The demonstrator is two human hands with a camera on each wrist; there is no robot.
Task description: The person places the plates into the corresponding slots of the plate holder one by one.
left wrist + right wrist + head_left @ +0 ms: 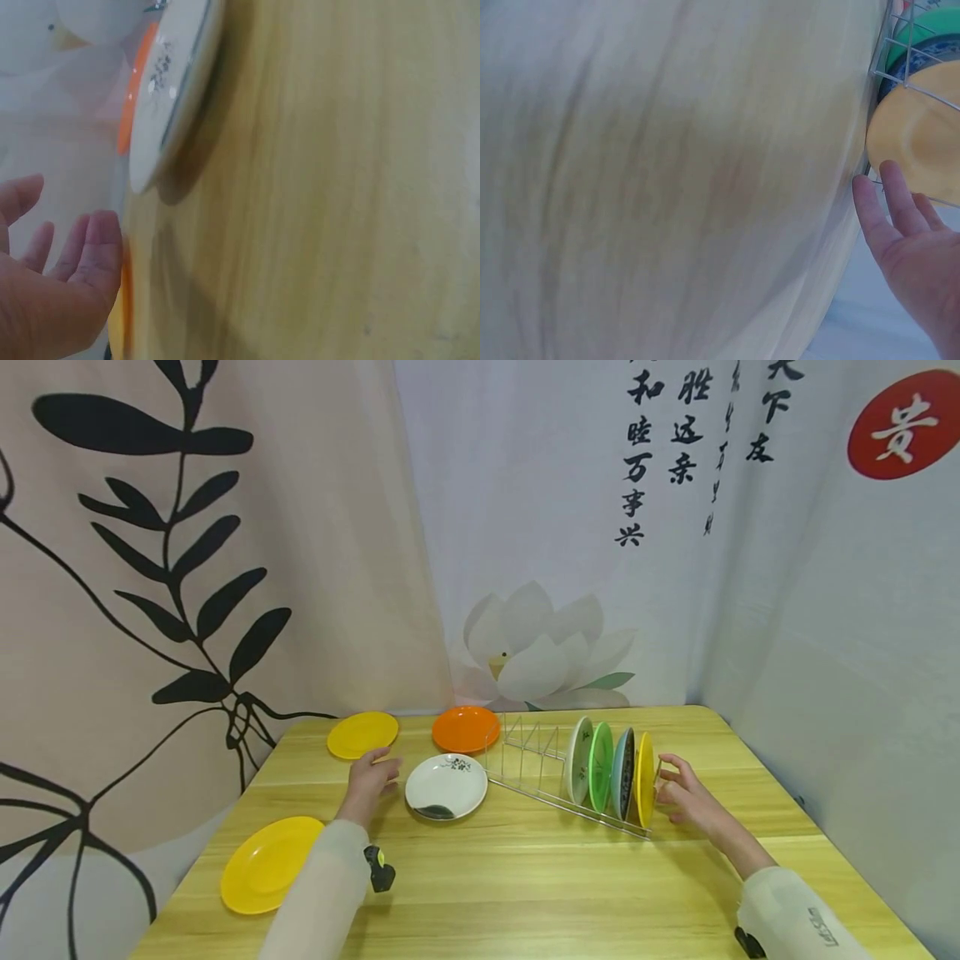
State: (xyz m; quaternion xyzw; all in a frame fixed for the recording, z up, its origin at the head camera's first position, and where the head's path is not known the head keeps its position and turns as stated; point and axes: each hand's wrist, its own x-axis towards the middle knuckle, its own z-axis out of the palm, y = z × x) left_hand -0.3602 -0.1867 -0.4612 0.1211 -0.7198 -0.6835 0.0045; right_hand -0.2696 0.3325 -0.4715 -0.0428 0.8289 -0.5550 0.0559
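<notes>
My left hand [371, 785] hovers over the table between the far yellow plate [363, 735] and a white plate [447, 787] with a dark floral pattern. Its fingers are loosely bent with nothing in them, as the left wrist view shows beside the white plate [171, 90]. My right hand [690, 797] is at the right end of a wire dish rack [525, 789], close to the upright yellow plate [645, 781]. In the right wrist view its fingers [896, 199] are extended near that plate [922, 139]; whether they touch the rack is unclear.
Also upright in the rack are a blue patterned plate [622, 774], a green plate [601, 767] and a white plate [579, 760]. An orange plate [466, 729] lies behind the rack's left end. Another yellow plate [262, 865] lies near the table's left edge. A curtain [337, 568] hangs behind.
</notes>
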